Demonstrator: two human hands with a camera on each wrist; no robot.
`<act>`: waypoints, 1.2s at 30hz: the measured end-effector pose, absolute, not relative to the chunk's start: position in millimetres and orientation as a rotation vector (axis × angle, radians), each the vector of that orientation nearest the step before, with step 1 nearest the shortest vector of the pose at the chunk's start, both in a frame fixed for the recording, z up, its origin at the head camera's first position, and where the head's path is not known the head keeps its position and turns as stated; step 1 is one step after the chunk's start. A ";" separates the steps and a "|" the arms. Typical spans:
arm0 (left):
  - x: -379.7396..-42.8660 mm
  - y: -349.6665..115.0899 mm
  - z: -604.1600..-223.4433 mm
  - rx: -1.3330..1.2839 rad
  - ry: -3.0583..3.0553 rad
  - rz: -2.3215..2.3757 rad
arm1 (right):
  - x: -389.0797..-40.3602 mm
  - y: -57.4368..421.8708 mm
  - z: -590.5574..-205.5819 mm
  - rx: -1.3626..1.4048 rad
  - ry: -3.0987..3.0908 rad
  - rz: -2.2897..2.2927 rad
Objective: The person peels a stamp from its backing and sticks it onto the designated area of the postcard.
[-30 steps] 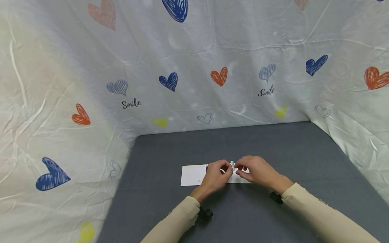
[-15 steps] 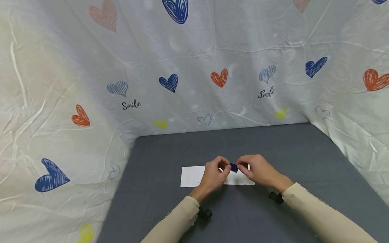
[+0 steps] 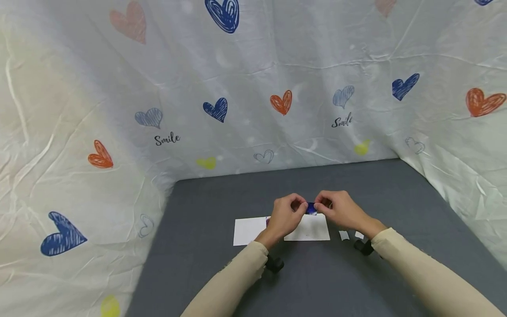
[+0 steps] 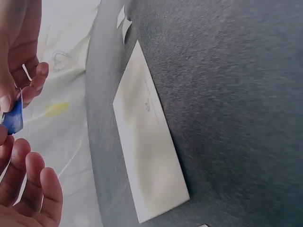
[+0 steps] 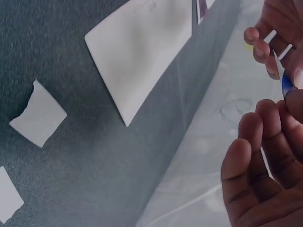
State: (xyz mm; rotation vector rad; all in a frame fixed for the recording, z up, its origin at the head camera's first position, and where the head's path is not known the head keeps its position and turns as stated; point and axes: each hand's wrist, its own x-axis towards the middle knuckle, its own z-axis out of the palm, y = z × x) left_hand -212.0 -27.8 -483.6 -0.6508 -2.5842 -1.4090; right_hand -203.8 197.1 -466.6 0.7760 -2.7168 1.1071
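Observation:
In the head view my left hand [image 3: 287, 215] and right hand [image 3: 342, 210] face each other, pinching a small glossy blue piece of paper [image 3: 311, 208] by its two ends. The piece shows a white edge in the right wrist view, where fingertips hide much of the blue paper [image 5: 287, 87]. Under the hands lies a white card [image 3: 306, 229] with tiny faint print. Right of it rest two small white paper scraps; one scrap [image 5: 40, 116] has a ragged torn edge, and the other scrap [image 5: 7, 196] is cut off by the frame.
A second white card [image 3: 248, 231] lies to the left, with a sliver of a colour-printed card [image 3: 267, 220] beside it, partly behind my left hand. The dark grey tabletop [image 3: 222, 193] ends at a white curtain [image 3: 245, 132] printed with hearts.
Both hands come together on the blue paper, then shift up and away from me. The white card beneath shows more fully, and the scraps come into view near my right wrist.

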 end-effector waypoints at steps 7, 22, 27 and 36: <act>-225.2 -10.8 -490.5 -0.601 -2.676 -1.349 | -214.0 207.6 -474.0 0.654 -2.836 1.147; -266.1 14.9 -573.3 -0.562 -2.861 -1.151 | -231.8 218.4 -510.1 0.594 -3.048 1.043; -282.5 18.4 -597.8 -0.526 -2.909 -1.096 | -233.8 217.9 -515.1 0.605 -3.071 1.024; -245.2 20.6 -540.2 -0.511 -2.961 -0.922 | -234.0 216.6 -522.1 0.609 -3.059 0.958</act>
